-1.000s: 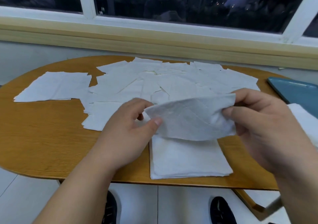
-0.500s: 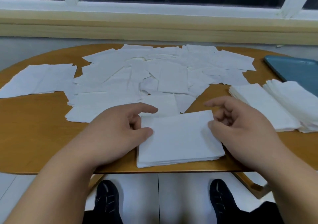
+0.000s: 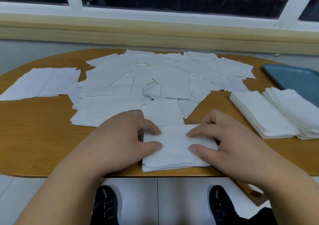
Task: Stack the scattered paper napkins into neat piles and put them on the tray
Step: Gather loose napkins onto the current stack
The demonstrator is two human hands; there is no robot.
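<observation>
Well short of half done, I judge. Two finished piles (image 3: pixel 259 114) lie at 3 o'clock beside the tray (image 3: pixel 296 79), none visibly on it. The left hand (image 3: pixel 120 138) and right hand (image 3: pixel 229 142), fingers loosely bent, press a third pile (image 3: pixel 174 150) at 6 o'clock, gripping nothing, while scattered napkins (image 3: pixel 138 79) cover 12 o'clock.

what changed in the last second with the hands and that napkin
The napkin both hands held up a second ago now lies on the near pile. The left hand and right hand let it go and now press fingers on the pile's top from either side. The scattered napkins, the two side piles and the tray stayed put.
</observation>
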